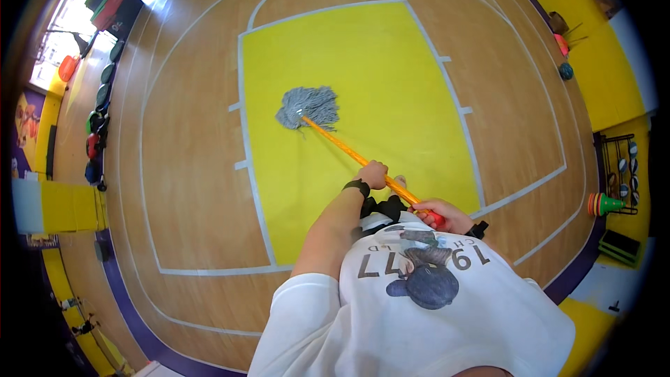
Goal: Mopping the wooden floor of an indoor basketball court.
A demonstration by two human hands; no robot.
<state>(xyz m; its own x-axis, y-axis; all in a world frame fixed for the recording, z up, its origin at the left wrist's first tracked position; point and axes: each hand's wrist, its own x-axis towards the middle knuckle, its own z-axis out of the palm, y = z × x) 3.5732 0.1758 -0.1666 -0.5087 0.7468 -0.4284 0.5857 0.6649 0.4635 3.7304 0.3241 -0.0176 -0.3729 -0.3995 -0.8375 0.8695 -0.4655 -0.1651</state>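
A string mop with a grey yarn head [310, 107] lies spread on the yellow painted area [356, 63] of an indoor basketball court. Its orange handle [343, 146] slants down to the right towards my body. My left hand [372, 175] is closed around the handle partway along, a dark band on the wrist. Near the handle's red end cap [435, 219], my right hand [442, 214] holds the upper end, close to my white printed shirt; a dark watch is on that wrist. One foot shows partly behind the handle.
Bags and round items [94, 144] line the left side. At the right stand a ball rack [623, 173], a stack of green and orange cones [604, 204], a teal ball [566, 70] and yellow wall padding [607, 84]. White lines mark the wooden floor [199, 193].
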